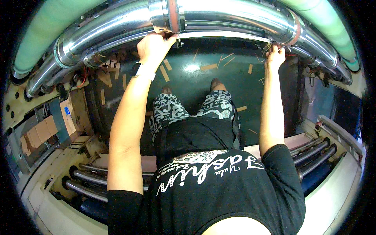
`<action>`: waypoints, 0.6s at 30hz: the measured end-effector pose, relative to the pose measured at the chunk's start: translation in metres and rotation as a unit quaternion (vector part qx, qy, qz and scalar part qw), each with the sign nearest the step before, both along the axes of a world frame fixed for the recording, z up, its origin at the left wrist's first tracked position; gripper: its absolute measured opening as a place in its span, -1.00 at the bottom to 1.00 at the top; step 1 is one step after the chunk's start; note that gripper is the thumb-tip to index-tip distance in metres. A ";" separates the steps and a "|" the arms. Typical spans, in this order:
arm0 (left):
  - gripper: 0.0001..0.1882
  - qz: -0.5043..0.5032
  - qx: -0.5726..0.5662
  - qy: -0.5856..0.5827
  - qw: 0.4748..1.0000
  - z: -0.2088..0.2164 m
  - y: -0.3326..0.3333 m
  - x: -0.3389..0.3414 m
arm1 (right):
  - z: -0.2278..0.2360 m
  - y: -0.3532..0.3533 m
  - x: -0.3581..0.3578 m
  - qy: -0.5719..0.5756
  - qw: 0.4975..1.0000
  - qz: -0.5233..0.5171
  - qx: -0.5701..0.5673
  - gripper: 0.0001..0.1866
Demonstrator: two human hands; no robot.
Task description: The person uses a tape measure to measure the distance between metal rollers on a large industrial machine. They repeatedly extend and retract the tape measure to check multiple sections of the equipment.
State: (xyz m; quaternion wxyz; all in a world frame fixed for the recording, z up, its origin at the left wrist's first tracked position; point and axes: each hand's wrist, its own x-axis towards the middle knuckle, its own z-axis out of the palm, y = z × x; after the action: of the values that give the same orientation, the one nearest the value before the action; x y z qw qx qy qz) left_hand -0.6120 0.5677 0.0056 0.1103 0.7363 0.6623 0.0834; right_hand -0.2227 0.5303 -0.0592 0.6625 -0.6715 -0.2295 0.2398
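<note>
A thin, bright metal strip (224, 36) spans the gap between my hands, along the underside of a large polished roller (231, 15). At its left end is my left hand (154, 50), closed, with the thumb against the strip and the other fingers partly hidden under a wide metal collar (159, 15). My right hand (275, 57) is closed at the strip's right end, its fingers bent upward beside small metal fittings. Whether the strip is a ruler or a tape cannot be made out. A dark watch (136, 69) is on my left wrist.
Pale green rollers (58, 35) curve above the shiny shafts. Scattered cardboard scraps (208, 67) lie on the dark floor (188, 78) around my feet. Behind me are machine frames with metal bars (88, 178). A blue-capped item (67, 111) stands at the left beside brown cardboard.
</note>
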 end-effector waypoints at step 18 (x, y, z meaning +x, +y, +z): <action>-0.44 0.014 0.097 0.143 0.985 -0.025 0.005 -0.011 | 0.018 -0.003 -0.011 -0.087 0.995 0.040 0.014 -0.56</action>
State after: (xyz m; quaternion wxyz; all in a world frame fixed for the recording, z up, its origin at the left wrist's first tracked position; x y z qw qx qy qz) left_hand -0.6227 0.5725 -0.0190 -0.0591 0.7386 0.6702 0.0427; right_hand -0.2333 0.5274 -0.0410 0.6392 -0.6707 -0.3163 0.2036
